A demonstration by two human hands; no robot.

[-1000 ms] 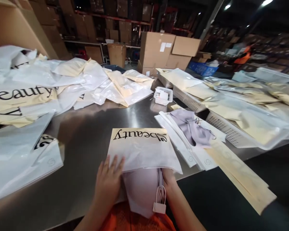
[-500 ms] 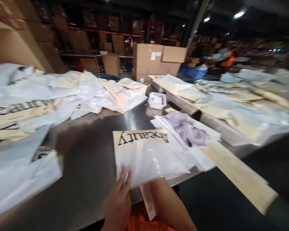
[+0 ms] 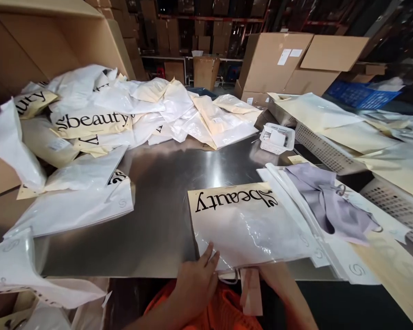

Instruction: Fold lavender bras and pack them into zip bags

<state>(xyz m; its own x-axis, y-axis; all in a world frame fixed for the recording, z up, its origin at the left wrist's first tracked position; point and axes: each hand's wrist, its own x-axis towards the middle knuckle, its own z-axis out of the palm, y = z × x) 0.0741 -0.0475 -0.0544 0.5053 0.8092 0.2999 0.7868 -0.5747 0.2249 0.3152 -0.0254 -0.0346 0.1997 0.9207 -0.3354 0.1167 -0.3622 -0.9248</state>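
The left hand (image 3: 200,279) is at the near left corner of a white bag (image 3: 241,229). Two fingers (image 3: 211,259) lie on top, but one cannot tell if it grips the bag. The right arm (image 3: 289,291) goes up to the bag's near edge, and the right hand is hidden there, so one cannot tell if it is open or closed. The bag is at the near edge of a shiny table (image 3: 154,233), with "beauty" upside down on it. A pink strip (image 3: 251,293) and a white loop (image 3: 234,277) stick out below. To the right, a purple cloth (image 3: 316,195) lies on more bags (image 3: 356,266). Farther back sits a small basket (image 3: 275,145), and a heap (image 3: 147,103) of bags lies on the left.
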